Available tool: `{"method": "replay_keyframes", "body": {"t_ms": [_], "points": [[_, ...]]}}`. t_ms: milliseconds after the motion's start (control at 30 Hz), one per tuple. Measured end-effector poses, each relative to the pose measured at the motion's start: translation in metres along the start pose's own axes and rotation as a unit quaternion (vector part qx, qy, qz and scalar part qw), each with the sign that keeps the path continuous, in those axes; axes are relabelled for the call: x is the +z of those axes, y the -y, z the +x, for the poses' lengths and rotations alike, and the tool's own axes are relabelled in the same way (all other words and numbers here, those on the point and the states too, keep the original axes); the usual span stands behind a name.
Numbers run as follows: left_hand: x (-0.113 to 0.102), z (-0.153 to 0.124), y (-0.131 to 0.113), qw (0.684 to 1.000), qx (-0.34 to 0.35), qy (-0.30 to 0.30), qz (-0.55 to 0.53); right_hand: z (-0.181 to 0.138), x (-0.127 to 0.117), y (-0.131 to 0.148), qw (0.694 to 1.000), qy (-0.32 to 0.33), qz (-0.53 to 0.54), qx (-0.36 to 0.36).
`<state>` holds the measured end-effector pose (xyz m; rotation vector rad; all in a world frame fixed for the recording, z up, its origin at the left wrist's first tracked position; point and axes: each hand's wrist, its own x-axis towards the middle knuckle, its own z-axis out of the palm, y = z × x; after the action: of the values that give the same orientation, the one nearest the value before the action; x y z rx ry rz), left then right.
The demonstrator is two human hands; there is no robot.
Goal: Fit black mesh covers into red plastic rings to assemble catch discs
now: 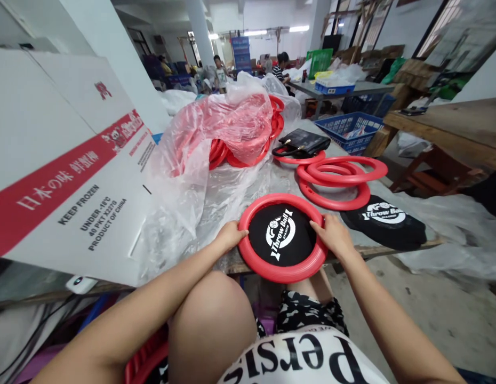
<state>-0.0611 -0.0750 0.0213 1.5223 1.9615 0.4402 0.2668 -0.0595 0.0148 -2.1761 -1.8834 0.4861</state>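
Note:
A red plastic ring [283,274] with a black fabric disc [258,237] inside it is held over the table's near edge. White "Throw Ball" print faces up on the fabric. My left hand [231,234] grips the ring's left rim, thumb on top. On the opposite rim my right hand [334,233] is closed, its thumb reaching over onto the fabric. The fingers underneath are hidden. Beyond my right hand lie several loose red rings [352,198], overlapping one another. A loose black printed cover [404,234] rests at the table's right edge.
A large white carton [112,224] stands on the left. Clear plastic bags [200,128] cover a heap of red rings at the back. A black handbag [306,140] sits behind the loose rings. Blue crates [348,128] and people are farther off.

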Motion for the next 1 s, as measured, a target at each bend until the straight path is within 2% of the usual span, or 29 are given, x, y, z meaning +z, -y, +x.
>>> {"method": "replay_keyframes", "body": {"t_ms": [133,267,400,533,600,633,700,733,800,900,967,1000], "points": [[0.006,0.011,0.007,0.999,-0.031,0.004,-0.020,-0.001,0.000,0.012,0.995,0.000,-0.101,-0.017],[0.013,0.015,0.011,0.996,-0.061,0.025,-0.062,0.000,0.007,0.012,0.992,-0.017,-0.121,-0.031],[0.016,0.009,0.007,0.989,-0.071,0.042,-0.123,0.008,0.016,-0.004,0.999,0.008,-0.045,-0.015],[0.009,-0.005,-0.004,0.980,-0.065,0.039,-0.185,0.015,0.025,-0.019,0.992,0.001,0.120,-0.027],[0.002,-0.011,-0.012,0.963,-0.061,0.015,-0.261,0.012,0.025,-0.022,0.958,0.005,0.284,-0.023],[-0.002,-0.014,-0.016,0.950,-0.053,0.000,-0.309,0.009,0.023,-0.021,0.924,0.022,0.381,-0.013],[-0.012,-0.019,-0.025,0.916,-0.028,-0.028,-0.399,0.000,0.012,-0.018,0.835,0.078,0.545,0.011],[-0.016,-0.023,-0.029,0.903,-0.011,-0.036,-0.429,-0.006,0.005,-0.016,0.794,0.109,0.598,0.023],[-0.025,-0.031,-0.036,0.886,0.030,-0.047,-0.461,-0.016,-0.012,-0.011,0.742,0.160,0.650,0.039],[-0.037,-0.051,-0.042,0.899,0.115,-0.096,-0.412,-0.029,-0.037,-0.010,0.704,0.197,0.682,0.036],[-0.045,-0.068,-0.044,0.917,0.196,-0.124,-0.326,-0.038,-0.052,-0.014,0.699,0.193,0.687,0.041],[-0.049,-0.077,-0.045,0.923,0.242,-0.119,-0.274,-0.043,-0.059,-0.018,0.702,0.186,0.685,0.049]]}}
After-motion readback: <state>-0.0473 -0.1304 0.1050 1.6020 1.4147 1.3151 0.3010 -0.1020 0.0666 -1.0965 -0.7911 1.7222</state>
